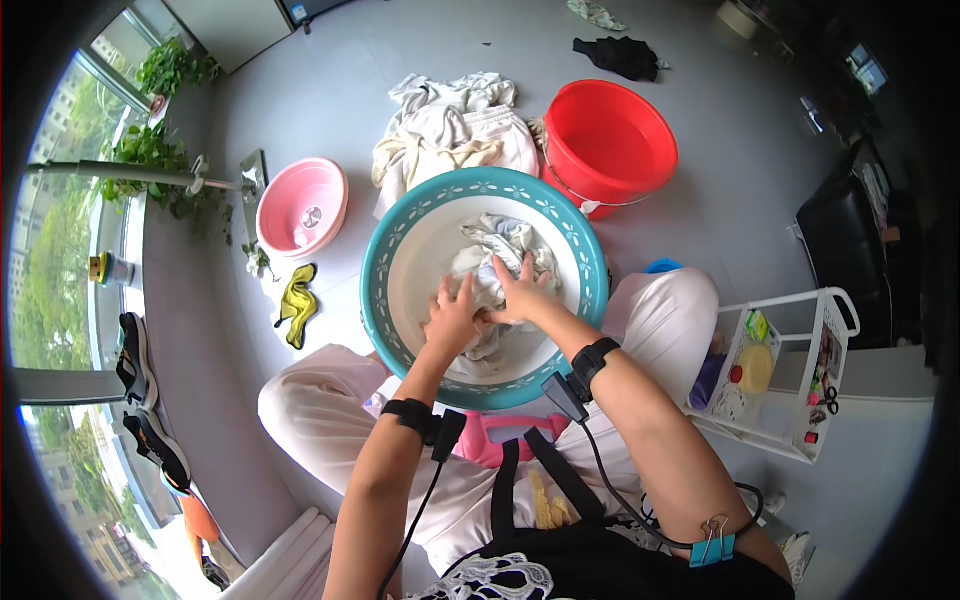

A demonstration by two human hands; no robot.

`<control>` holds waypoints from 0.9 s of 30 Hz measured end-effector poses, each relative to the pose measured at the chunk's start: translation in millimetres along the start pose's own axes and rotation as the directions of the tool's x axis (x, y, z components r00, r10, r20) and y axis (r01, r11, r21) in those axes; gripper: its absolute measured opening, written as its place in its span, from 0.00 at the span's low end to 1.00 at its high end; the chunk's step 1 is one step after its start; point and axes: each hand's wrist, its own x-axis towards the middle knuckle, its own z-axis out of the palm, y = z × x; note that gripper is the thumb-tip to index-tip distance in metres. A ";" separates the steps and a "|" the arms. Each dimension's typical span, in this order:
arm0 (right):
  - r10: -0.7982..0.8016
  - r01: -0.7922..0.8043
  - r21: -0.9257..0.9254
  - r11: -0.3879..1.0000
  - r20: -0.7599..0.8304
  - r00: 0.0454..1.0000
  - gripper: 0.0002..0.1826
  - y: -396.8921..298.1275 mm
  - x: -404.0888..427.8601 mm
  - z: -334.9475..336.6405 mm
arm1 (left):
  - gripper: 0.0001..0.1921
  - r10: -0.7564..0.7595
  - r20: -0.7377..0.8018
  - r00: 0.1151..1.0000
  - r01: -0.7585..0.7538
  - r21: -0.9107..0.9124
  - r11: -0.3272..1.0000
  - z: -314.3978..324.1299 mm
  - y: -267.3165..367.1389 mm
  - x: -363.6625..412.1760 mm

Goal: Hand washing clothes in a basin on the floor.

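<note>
Bunched white and grey wet cloth [501, 244] lies in a round plastic basin [592, 277] with a teal patterned rim and a white inside. My left hand [451, 315] is at the left side of the cloth, palm down, fingers apart. Resting on top of the same cloth, my right hand [521, 292] has its fingers spread wide. The two hands nearly meet over the bundle, and parts of the cloth are hidden under them. The basin stands between my bent knees.
A red bucket [600, 180] stands behind the basin at right, beside piled pale clothes [450, 131]. On the left are a pink basin [300, 202] and a yellow cloth [298, 306]. A white rack cart [780, 375] stands right of my knee. A pink plastic item [480, 446] lies before me.
</note>
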 end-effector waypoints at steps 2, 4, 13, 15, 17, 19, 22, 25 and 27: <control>0.003 -0.004 -0.071 0.997 -0.007 1.000 0.59 -11.6 -1.3 -3.3 | 0.46 -0.163 0.321 0.933 0.057 0.314 0.948 1.5 10.2 4.4; 0.019 -0.028 -0.173 0.985 -0.057 0.998 0.61 -17.4 3.5 -4.3 | 0.46 -0.229 0.377 0.897 0.119 0.293 0.949 6.8 11.6 13.6; -0.129 0.087 -0.203 0.975 -0.204 0.970 0.47 -8.9 50.6 -11.9 | 0.41 -0.245 0.291 0.925 0.164 0.276 0.947 35.6 -12.3 33.9; -0.154 0.142 -0.063 0.988 -0.263 0.952 0.46 -1.1 57.7 -11.4 | 0.40 -0.226 0.233 0.946 0.169 0.241 0.956 29.9 -12.9 36.7; -0.174 0.230 0.192 0.954 -0.269 0.947 0.41 25.5 81.0 -4.0 | 0.40 -0.168 0.171 0.971 0.133 0.203 0.970 20.1 -7.0 51.7; -0.214 0.315 0.448 0.837 -0.262 0.941 0.37 25.8 75.0 0.2 | 0.39 -0.284 0.295 0.912 0.401 -0.782 0.477 1.3 -11.0 55.8; -0.214 0.393 0.450 0.802 -0.398 0.892 0.23 -15.3 19.2 -4.6 | 0.34 -0.124 0.582 0.804 0.583 -0.812 -0.032 -26.6 -13.0 39.6; -0.382 0.563 0.243 0.790 -0.523 0.762 0.12 -56.0 -38.9 -11.6 | 0.33 -0.093 0.552 0.829 0.526 -0.825 -0.206 -15.4 -24.9 34.2; -0.389 0.654 0.166 0.738 -0.686 0.614 0.09 -59.5 -63.0 -8.3 | 0.25 0.083 0.330 0.940 0.329 -0.823 -0.463 4.8 -7.8 36.8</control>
